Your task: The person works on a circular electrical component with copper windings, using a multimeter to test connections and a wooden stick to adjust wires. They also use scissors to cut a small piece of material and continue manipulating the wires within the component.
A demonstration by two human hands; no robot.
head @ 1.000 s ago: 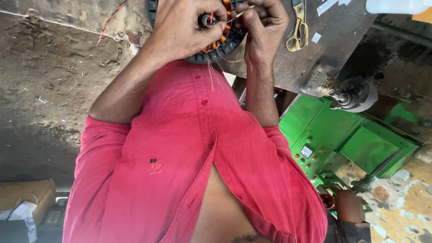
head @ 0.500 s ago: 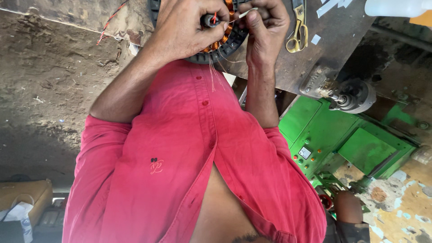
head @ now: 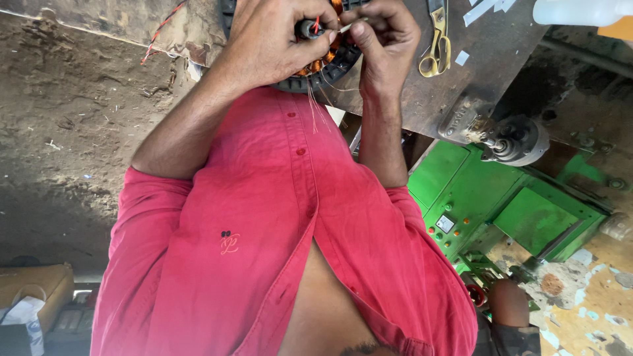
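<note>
Both hands meet over a round motor stator [head: 321,74] with a black rim and copper windings, at the near edge of a dark workbench [head: 501,59]. My left hand [head: 273,43] pinches a small dark sleeve [head: 307,28] with a red wire in it. My right hand [head: 386,39] grips a thin pale strip [head: 345,27] that points at the sleeve. Fine copper strands [head: 316,109] hang from the stator over my red shirt [head: 277,217]. The hands hide most of the stator.
Yellow-handled scissors [head: 434,47] lie on the bench right of my right hand. A white plastic bottle [head: 580,10] stands at the far right. A green machine [head: 508,204] and a small grey motor [head: 517,140] sit below the bench. On the left is dirt floor [head: 72,132] with a red-black twisted wire [head: 160,31].
Both hands stay at the stator with only small finger movements. The view has shifted slightly.
</note>
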